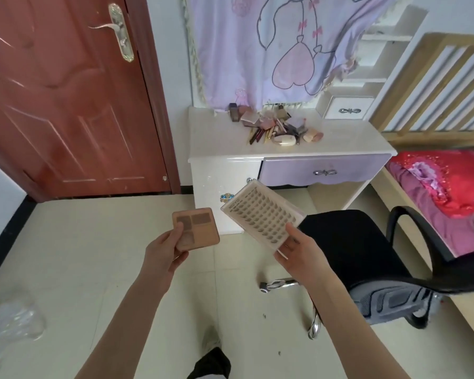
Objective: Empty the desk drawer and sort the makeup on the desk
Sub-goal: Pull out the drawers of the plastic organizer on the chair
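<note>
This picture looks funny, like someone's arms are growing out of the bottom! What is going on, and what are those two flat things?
The camera sits on a person's head and looks down, so you see their own arms. The left hand holds a small square tan makeup palette. The right hand holds a clear flat plastic box of false eyelashes. Ahead stands a white desk with a closed purple drawer. On the desk lies a jumbled pile of makeup: pencils, compacts and little boxes. A black office chair stands on the right. The person seems to be tidying the makeup.
</note>
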